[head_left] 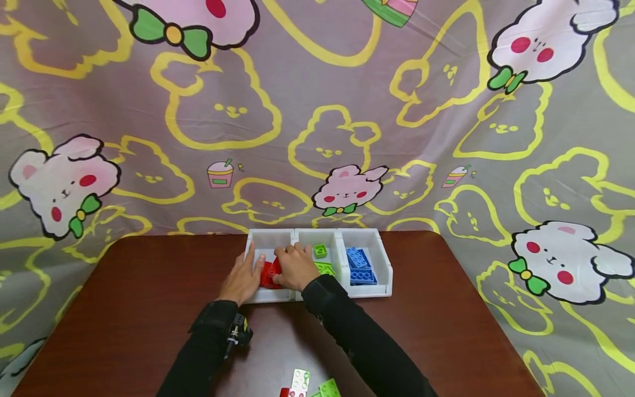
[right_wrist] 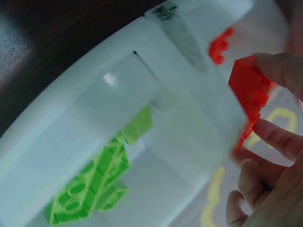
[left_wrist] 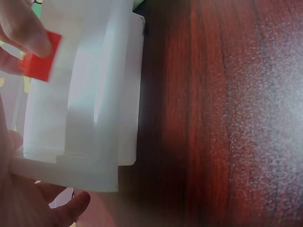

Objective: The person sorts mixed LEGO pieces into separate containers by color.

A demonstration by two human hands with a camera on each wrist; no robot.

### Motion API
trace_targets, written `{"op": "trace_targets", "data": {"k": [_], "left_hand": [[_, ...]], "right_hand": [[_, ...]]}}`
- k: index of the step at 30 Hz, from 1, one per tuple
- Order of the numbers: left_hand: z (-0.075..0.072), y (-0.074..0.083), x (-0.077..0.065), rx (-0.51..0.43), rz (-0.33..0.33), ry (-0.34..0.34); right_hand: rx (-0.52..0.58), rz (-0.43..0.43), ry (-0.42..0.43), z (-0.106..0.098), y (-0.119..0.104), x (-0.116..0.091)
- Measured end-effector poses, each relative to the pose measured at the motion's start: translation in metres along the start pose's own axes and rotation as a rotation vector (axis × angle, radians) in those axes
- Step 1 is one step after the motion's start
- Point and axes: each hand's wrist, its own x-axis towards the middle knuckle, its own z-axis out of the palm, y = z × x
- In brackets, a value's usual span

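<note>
My right hand [head_left: 297, 266] pinches a red toy brick [right_wrist: 246, 82] between thumb and fingers, over the left compartment of a white three-part bin [head_left: 386, 275]. More red bricks [head_left: 267, 274] lie in that compartment, partly hidden by the hands. My left hand [head_left: 243, 277] holds the bin's left end wall, thumb on the inner side and fingers outside, as the left wrist view shows. Green bricks [right_wrist: 90, 184] lie in the middle compartment, close to my right wrist.
Blue bricks [head_left: 358, 259] fill part of the right compartment. On the brown table [head_left: 149, 309], near its front edge, lie a white brick [head_left: 300, 380], a green brick [head_left: 329, 388] and a bit of red. A patterned cloth [head_left: 317, 110] hangs behind the table.
</note>
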Motion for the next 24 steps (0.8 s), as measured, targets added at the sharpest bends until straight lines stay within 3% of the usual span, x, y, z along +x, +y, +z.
{"op": "trace_targets", "data": {"k": [8,14,19,24], "left_hand": [[0.007,0.007,0.0,0.009,0.023,0.005],[0.006,0.007,0.001,0.005,0.027,-0.001],[0.001,0.006,0.0,-0.003,0.014,-0.003],[0.0,0.003,-0.002,0.005,-0.003,-0.017]], "right_hand": [[-0.02,0.064,0.015,0.015,0.004,0.006],[0.122,0.053,0.102,0.009,0.018,-0.001],[0.31,0.083,0.283,0.002,0.053,-0.013],[0.305,0.245,0.462,0.005,0.11,-0.03]]}}
